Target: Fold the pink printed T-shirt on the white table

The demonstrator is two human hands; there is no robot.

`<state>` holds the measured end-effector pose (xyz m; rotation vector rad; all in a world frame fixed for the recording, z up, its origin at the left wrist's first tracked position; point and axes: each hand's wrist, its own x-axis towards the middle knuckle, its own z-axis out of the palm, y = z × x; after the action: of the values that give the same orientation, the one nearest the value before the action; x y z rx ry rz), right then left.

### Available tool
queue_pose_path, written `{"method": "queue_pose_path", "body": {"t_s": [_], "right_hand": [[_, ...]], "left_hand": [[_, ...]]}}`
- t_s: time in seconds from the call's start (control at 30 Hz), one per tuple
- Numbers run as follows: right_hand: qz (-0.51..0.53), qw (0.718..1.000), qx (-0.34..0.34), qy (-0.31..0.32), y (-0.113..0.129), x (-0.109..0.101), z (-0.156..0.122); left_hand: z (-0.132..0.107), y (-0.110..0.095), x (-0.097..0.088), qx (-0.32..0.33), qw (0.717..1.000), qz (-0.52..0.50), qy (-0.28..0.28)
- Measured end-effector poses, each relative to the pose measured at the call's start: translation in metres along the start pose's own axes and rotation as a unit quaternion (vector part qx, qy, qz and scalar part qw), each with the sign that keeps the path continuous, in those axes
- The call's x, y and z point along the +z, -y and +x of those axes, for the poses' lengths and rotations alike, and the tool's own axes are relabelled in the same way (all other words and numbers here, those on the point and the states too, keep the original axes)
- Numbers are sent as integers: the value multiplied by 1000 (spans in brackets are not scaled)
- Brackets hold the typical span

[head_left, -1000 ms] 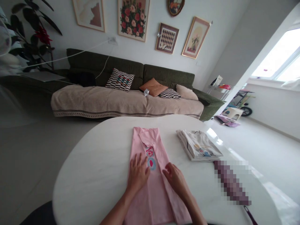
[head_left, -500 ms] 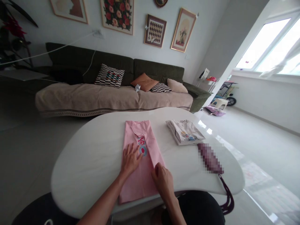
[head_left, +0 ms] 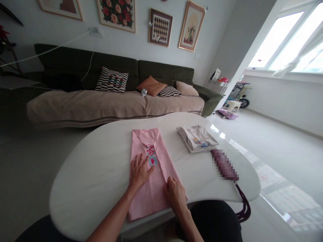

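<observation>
Pink garment (head_left: 151, 168): folded into a long strip, centre of white table (head_left: 96, 174). My left hand (head_left: 139, 171) lies spread flat on it; my right hand (head_left: 175, 194) curls at its near-right edge, pinch uncertain. Advice: press firmly, align edges. Folded pale shirts (head_left: 197, 138) sit far right.

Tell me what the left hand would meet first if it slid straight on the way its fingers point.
The left hand lies flat on the pink shirt, fingers aimed up and right. It would first cross the printed design, then likely bare white table; the folded white shirts look off that line.
</observation>
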<state>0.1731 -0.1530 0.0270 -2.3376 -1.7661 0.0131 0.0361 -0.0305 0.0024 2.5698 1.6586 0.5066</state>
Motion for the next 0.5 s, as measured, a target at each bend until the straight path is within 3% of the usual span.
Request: {"method": "queue_pose_path", "body": {"t_s": [0.2, 0.3, 0.5], "right_hand": [[28, 1000, 5, 1, 32, -13, 7], [34, 999, 15, 32, 45, -11, 7], [37, 997, 26, 58, 44, -3, 4]], "left_hand": [[2, 1, 3, -4, 1000, 2, 12], [2, 1, 5, -9, 1000, 7, 15], [0, -1, 2, -11, 1000, 17, 17]]}}
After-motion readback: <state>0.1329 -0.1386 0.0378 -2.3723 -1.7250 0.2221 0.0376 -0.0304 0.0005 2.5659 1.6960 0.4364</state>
